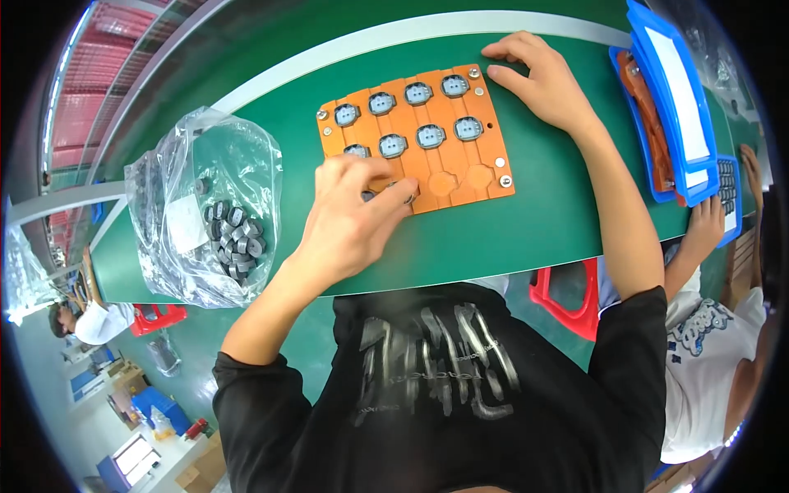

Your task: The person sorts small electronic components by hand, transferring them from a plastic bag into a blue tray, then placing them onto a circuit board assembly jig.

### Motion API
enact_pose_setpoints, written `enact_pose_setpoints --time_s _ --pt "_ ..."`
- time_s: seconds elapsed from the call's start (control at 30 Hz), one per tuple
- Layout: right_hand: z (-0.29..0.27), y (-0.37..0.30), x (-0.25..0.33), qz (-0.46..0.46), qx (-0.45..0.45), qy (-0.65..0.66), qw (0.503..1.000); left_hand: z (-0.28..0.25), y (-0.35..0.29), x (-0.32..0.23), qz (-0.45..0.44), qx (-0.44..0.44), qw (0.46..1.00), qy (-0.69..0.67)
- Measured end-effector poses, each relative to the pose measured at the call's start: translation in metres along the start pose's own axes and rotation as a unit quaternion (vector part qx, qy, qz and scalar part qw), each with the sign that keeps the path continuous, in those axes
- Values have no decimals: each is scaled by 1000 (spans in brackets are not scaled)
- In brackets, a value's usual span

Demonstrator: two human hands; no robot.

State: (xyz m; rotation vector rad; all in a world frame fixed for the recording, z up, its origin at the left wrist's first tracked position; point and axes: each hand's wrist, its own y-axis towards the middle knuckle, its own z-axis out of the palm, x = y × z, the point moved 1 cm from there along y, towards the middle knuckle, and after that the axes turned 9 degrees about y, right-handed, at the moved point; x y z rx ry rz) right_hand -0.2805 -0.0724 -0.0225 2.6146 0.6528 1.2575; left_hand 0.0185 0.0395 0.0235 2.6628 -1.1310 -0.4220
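Step in hand: the left hand (349,226) seems to be seating a small grey round part (404,192) into a pocket in the bottom row of the orange tray (460,177).
Left fingers: curled together over the tray's near left edge, thumb and forefinger pinching the grey part; whether more parts lie under the palm I cannot tell.
Right hand (538,82): rests at the tray's far right corner, fingers slightly spread and flat, apparently steadying it; it holds nothing.
Where the tray is: on the green table (542,222), in front of the person, between the two hands.
Next move calls for: pressing the part level in its pocket, then filling the bare pockets to its right.
Parts seated, counted: four in the top row, four in the middle row, the leftmost half hidden by the fingers.
Bare pockets: two in clear view in the bottom row.
Supply: one clear plastic bag (205,205) of loose grey parts, left of the tray, well over a dozen inside.
Blue trays (678,99): a stack at the right edge; a second person's hand is near it.
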Motion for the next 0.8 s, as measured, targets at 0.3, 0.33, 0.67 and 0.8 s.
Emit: enact_pose_setpoints --time_s 0.3,0.33,0.67,0.8 --pt "-12 6 28 15 4 5 1000 -1 16 -9 -56 47 993 -88" --pt "-12 6 26 18 5 5 1000 -1 17 -8 -52 50 993 -89" --pt "-13 4 28 20 10 0 1000 -5 21 -3 -53 66 993 -78" --pt "-11 5 31 25 15 -2 1000 -7 25 0 -55 103 990 -79"
